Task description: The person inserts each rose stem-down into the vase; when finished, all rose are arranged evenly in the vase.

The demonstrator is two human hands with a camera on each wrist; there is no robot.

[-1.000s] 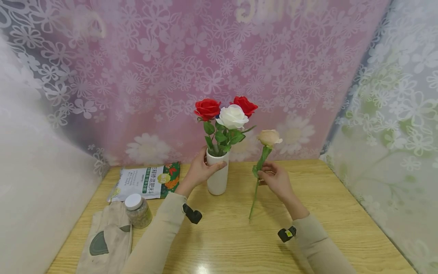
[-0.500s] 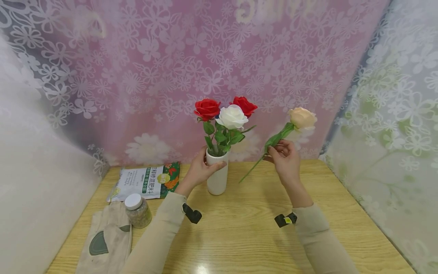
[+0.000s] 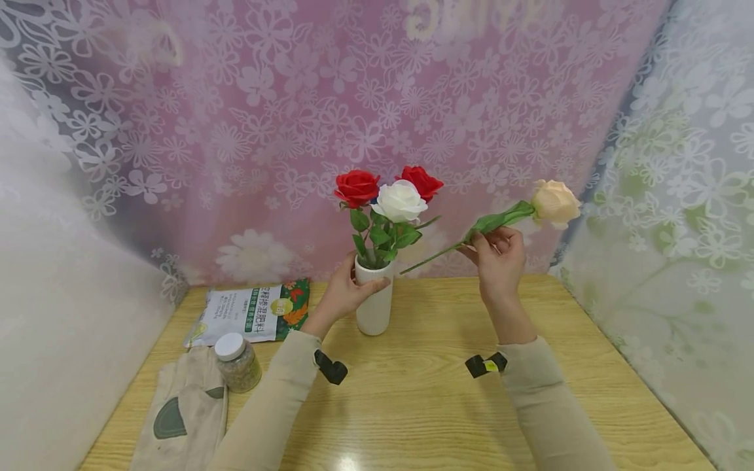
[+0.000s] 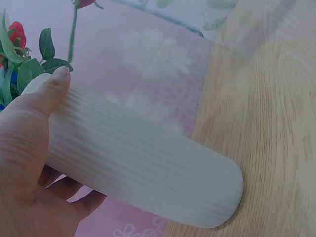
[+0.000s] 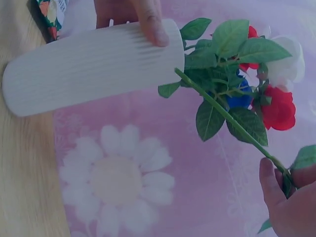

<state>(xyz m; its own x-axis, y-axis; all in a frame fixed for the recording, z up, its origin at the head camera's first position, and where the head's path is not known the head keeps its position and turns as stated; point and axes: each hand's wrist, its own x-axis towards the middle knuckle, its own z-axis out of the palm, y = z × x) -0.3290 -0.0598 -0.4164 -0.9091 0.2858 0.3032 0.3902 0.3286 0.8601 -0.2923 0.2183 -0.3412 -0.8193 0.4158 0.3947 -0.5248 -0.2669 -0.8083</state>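
Note:
A white ribbed vase [image 3: 374, 304] stands upright on the table, and my left hand [image 3: 346, 293] grips it near the rim, thumb across the front. Two red roses, one being the left red rose [image 3: 357, 188], and a white rose [image 3: 400, 201] rise from it among green leaves. In the right wrist view a blue flower [image 5: 240, 96] shows behind the leaves. My right hand [image 3: 499, 261] pinches the stem of a peach rose [image 3: 556, 204] at its leaves. That rose tilts, bloom to the upper right, with its stem end close to the vase's rim.
At the left lie a fertilizer bag [image 3: 247, 315], a clear jar [image 3: 238, 366] with a white lid and granules inside, and a pair of beige gloves [image 3: 182, 409]. A pink floral curtain [image 3: 283, 131] hangs behind the wooden table [image 3: 412, 405].
My right hand has risen and tipped the peach rose from near upright to a slant. Its bloom swung right and its stem end came up toward the vase. My left hand stayed still.

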